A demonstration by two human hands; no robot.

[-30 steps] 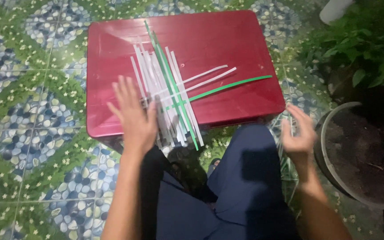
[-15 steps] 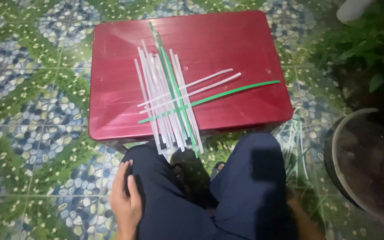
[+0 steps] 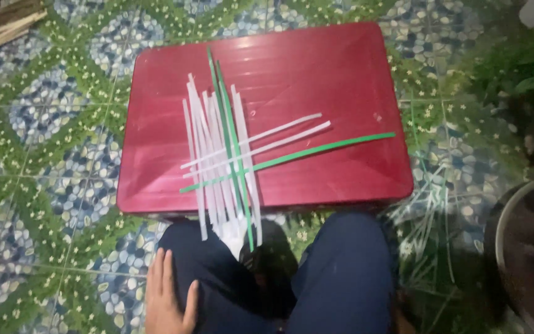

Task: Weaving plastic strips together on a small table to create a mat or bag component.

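The strips are laid lengthwise away from the body on the red table, ahead of the left hand, seen flat and empty on the thigh; the right hand is not seen

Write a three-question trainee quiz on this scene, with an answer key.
1. True or false: the left hand is pressing down on the strips.
2. What colour is the longest strip lying crosswise? A) white B) green C) red
3. Fill in: the near ends of the lengthwise strips stick out past the ___ edge of the red table.

Key: 1 false, it rests on the person's left knee. 2 B, the green strip. 3 front.
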